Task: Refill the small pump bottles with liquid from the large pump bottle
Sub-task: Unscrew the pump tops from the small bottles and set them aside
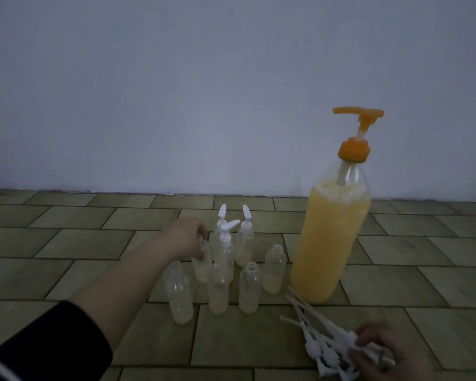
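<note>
Small bottles (232,273) crowd beside large bottle (331,237); loose pumps (323,345) lie nearby.

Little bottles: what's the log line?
left hand grips small bottle | right hand holds white pumps | large bottle upright

Dim, bluish, soft picture with little contrast.

The light is weak and even; no source shows, and the wall (231,92) reads as flat grey-blue, darker toward the upper corners. Shadows on the tiled floor (66,243) are faint and diffuse. The large pump bottle (333,237) is the one saturated patch, with no glare. The right hand (385,353) and the loose white pumps (322,345) near the bottom edge are smeared. The floor's far edge bows slightly from wide-angle distortion.
</note>
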